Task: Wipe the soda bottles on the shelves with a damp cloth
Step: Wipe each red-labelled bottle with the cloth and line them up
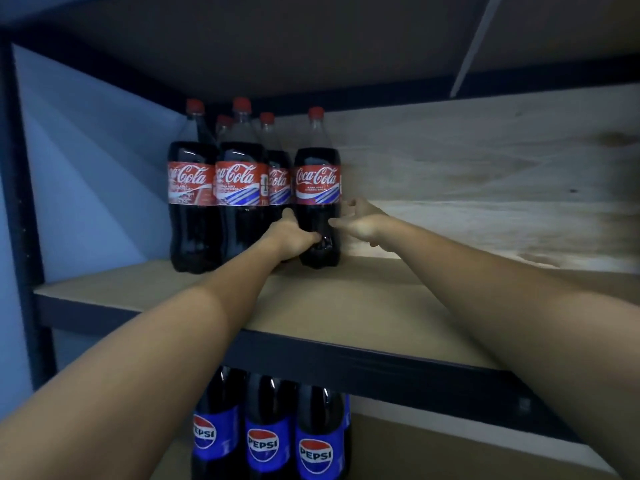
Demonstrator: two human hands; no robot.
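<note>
Head view looks forward and down along two bare arms reaching into a dark metal shelving unit with a tan board shelf [363, 299]. At the back left of that shelf stand several dark cola bottles with red caps and red Coca-Cola labels; one, the rightmost cola bottle [318, 188], stands a little apart from the rest of the cluster [221, 188]. The left hand [294, 233] grips this bottle low on its body, below the label, fingers curled round its left side and thumb across the front. The right hand [360, 220] is just beside the bottle's right flank, fingers spread and relaxed, holding nothing; whether it touches the plastic I cannot tell. Below the shelf board, three dark bottles with blue Pepsi labels [270, 441] stand in a row on the lower shelf.

No damp cloth shows anywhere here, so I judge the step in hand to be placing or taking one bottle on the shelf, not the wiping stroke itself. The bottle stands upright on its base.

As I read it, the next move calls for a cloth in the free right hand, or a two-handed lift of this bottle clear of its neighbours, with the left hand steadying so the tall bottle does not tip against the cluster.
</note>
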